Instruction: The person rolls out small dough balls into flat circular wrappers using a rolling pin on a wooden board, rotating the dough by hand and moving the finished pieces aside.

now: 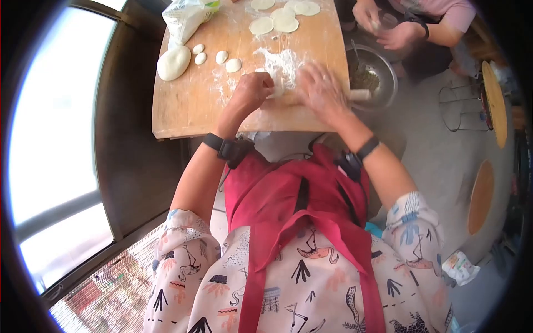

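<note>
My left hand (255, 89) is closed at the near part of the floured board, its fingers pinching the edge of a dough piece that they mostly hide. Beside it, my right hand (322, 89) lies over a wooden rolling pin (361, 95), whose end sticks out past the board's right edge. Loose flour (283, 64) is spread just beyond both hands. To the left sit small dough pieces (233, 65) and a larger lump of dough (174, 63). Thin round wrappers (285, 21) overlap at the far side of the board.
The wooden board (189, 114) has a plastic bag (189, 19) at its far left. A metal bowl (383, 69) with filling and a spoon stands at the right. Behind it are another person's hands (402, 34). A stool (491, 105) stands farther right.
</note>
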`<state>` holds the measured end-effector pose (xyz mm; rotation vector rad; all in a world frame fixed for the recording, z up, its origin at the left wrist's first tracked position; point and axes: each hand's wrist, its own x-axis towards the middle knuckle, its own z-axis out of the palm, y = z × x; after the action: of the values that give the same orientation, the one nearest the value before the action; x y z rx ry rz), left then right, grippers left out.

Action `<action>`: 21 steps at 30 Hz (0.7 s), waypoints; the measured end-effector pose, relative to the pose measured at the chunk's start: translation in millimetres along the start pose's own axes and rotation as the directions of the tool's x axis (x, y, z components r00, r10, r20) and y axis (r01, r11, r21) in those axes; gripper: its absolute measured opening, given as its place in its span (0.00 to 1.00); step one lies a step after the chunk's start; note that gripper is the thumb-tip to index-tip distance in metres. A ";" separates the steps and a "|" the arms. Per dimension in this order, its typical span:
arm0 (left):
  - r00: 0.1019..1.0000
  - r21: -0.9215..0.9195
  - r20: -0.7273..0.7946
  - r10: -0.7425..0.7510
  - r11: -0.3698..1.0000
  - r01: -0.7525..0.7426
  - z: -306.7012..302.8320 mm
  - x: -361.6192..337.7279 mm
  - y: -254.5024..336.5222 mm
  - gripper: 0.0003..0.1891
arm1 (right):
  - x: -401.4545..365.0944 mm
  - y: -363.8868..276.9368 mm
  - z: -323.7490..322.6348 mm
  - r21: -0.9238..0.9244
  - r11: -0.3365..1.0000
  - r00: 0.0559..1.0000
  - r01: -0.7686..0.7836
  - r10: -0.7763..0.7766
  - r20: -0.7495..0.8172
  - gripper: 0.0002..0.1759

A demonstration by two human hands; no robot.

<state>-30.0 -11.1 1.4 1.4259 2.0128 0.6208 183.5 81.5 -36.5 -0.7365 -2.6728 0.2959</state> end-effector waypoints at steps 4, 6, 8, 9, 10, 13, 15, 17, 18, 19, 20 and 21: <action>0.974 0.188 -0.058 0.218 0.961 -0.204 2.5 9.6 4.1 0.09 | 41.5 8.6 1.7 -0.083 0.987 0.990 -0.137 0.139 0.022 0.29; 0.984 0.156 -0.001 0.180 0.972 -0.177 -0.4 12.0 4.4 0.09 | 38.2 6.8 2.8 -0.104 0.983 0.988 -0.154 0.156 0.011 0.28; 0.995 0.055 0.001 0.103 0.993 -0.103 -2.0 10.5 -4.1 0.10 | 9.0 -9.5 -4.1 -0.081 0.985 0.983 -0.154 0.161 0.092 0.28; 0.994 0.051 0.003 0.105 0.993 -0.105 -4.9 11.4 -5.9 0.10 | -3.4 -17.9 -13.2 -0.092 0.988 0.984 -0.121 0.132 0.117 0.28; 0.998 -0.021 0.020 0.054 0.998 -0.054 -5.4 9.8 -8.9 0.10 | -2.1 -15.6 -13.0 -0.094 0.988 0.982 -0.126 0.137 0.128 0.28; 0.997 -0.003 0.021 0.076 0.997 -0.076 1.7 6.3 -0.4 0.10 | 22.5 -8.0 -2.2 -0.061 0.977 0.977 -0.204 0.207 0.050 0.28; 0.972 0.090 -0.062 0.227 0.971 -0.221 3.8 6.1 8.5 0.09 | 46.8 1.8 5.7 -0.075 0.974 0.977 -0.212 0.214 0.024 0.28; 0.971 0.159 -0.032 0.236 0.961 -0.228 2.9 10.7 12.6 0.09 | 53.5 7.6 6.6 -0.106 0.970 0.976 -0.217 0.218 -0.008 0.28; 0.973 0.215 0.010 0.229 0.950 -0.225 4.7 10.8 12.0 0.09 | 44.7 2.5 3.7 -0.100 0.971 0.975 -0.216 0.220 0.026 0.28; 0.976 0.169 0.030 0.216 0.961 -0.218 3.6 11.3 7.7 0.09 | 33.5 -3.6 1.1 -0.094 0.972 0.973 -0.214 0.220 0.065 0.29; 0.977 0.161 0.030 0.211 0.964 -0.213 3.5 9.6 1.8 0.09 | 16.2 -11.3 -2.0 -0.097 0.973 0.973 -0.211 0.219 0.074 0.29; 0.989 0.075 0.003 0.147 0.986 -0.147 1.7 9.1 -2.5 0.09 | -2.8 -19.3 -6.6 -0.093 0.980 0.980 -0.174 0.182 0.078 0.28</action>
<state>-32.7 -3.2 -3.3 1.6303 1.9635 0.6145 179.5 64.5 -25.7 -1.0147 -2.7184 0.2643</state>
